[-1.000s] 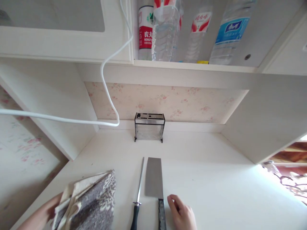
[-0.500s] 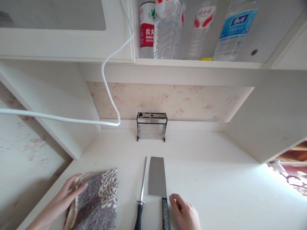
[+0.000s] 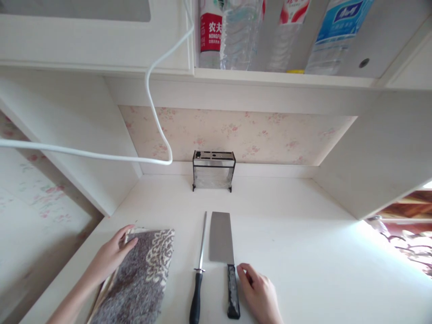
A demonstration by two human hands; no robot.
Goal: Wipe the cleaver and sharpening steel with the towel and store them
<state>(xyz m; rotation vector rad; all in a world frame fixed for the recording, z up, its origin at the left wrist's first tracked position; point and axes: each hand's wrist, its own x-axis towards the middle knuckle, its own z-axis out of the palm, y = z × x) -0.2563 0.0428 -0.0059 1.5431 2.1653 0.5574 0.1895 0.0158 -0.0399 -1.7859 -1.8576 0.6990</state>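
My left hand (image 3: 113, 254) grips the upper left edge of a folded grey-brown towel (image 3: 141, 274) with a cream scroll pattern, thumb on top and fingers behind. Right of the towel lies a sharpening steel (image 3: 201, 270), its black handle towards me. Beside it a cleaver (image 3: 221, 238) lies flat, blade pointing away and dark handle near me. My right hand (image 3: 258, 290) rests on the counter just right of the cleaver's handle, fingers curled in with nothing visible in them. Whether its fingertips touch the handle is hard to tell.
A knife block (image 3: 213, 173) with a slotted top and clear front stands at the back of the white counter (image 3: 297, 252). Overhead, a shelf holds several plastic bottles (image 3: 236, 36). A white cable (image 3: 150, 90) hangs across the upper left. Side panels enclose the counter.
My left hand and the towel have shifted right and slightly away from me, and the towel lies flatter. My right hand stays by the cleaver. The view has tilted slightly down.
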